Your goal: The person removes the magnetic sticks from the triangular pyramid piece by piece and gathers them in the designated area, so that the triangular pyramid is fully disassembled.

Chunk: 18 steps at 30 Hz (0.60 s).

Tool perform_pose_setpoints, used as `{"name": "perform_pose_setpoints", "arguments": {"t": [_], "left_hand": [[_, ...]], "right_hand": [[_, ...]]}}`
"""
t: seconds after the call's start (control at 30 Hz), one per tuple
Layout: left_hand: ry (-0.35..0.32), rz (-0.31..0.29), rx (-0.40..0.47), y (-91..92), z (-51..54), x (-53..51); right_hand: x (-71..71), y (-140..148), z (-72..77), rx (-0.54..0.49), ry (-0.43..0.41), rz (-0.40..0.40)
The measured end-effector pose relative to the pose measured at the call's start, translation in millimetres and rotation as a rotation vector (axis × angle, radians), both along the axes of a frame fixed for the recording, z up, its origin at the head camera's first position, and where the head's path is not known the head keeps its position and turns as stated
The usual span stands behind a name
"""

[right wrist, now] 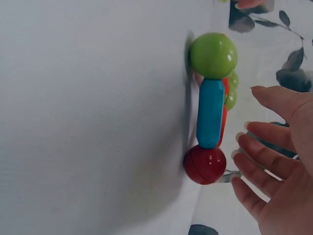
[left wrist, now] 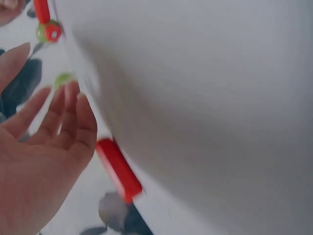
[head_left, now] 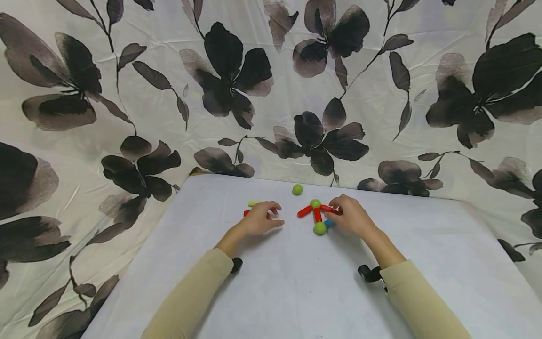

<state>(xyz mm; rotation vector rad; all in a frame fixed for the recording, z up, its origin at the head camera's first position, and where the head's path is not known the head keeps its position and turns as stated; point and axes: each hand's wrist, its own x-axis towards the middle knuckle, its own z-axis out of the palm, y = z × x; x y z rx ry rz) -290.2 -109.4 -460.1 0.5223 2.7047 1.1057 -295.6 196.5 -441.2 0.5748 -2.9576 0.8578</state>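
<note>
A joined toy frame lies on the table: a far green ball [head_left: 315, 203] with red sticks [head_left: 305, 211] fanning from it, and a near green ball [head_left: 320, 228]. From the near one a blue stick [right wrist: 210, 113] runs to a dark red ball [right wrist: 205, 164], which my right hand hides in the head view. Fingers loosely spread, my right hand [head_left: 352, 215] hovers beside the frame's right side; whether it touches is unclear. My left hand [head_left: 259, 220] is left of the frame, relaxed and holding nothing. Beside it lies a loose red stick [left wrist: 119, 169].
Behind the frame sits a loose green ball [head_left: 298, 189]. A yellow-green stick [head_left: 254, 203] lies partly behind my left hand. The white table [head_left: 296, 292] ends at a floral cloth [head_left: 237, 84] at the back.
</note>
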Motion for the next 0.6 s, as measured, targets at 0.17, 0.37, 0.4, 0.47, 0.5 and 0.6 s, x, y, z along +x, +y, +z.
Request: {"name": "perform_pose_setpoints", "arguments": {"t": [0.17,0.37,0.4,0.47,0.5,0.6], "left_hand": [[-0.027,0.045,-0.019,26.8,-4.7,-5.5],[-0.043,0.05,-0.018,52.3,-5.9,-12.1],[-0.047,0.049,-0.024,55.7,-6.3,-13.3],[-0.055,0.052,-0.034,61.3,-5.8,-15.8],[-0.057,0.057,-0.038,63.6,-5.5,-17.0],[-0.07,0.085,-0.052,69.0,-4.9,-20.1]], "right_hand": [[-15.3,-4.7,-4.0,-0.034,-0.036,-0.02],[-31.9,-14.3,-11.4,-0.058,-0.118,-0.006],[-34.3,-15.7,-12.6,-0.054,-0.129,-0.007],[-38.1,-18.0,-14.3,-0.039,-0.143,-0.004],[-39.7,-19.0,-14.9,-0.034,-0.147,-0.004],[-42.6,-21.4,-15.3,-0.026,-0.151,0.0]]}}
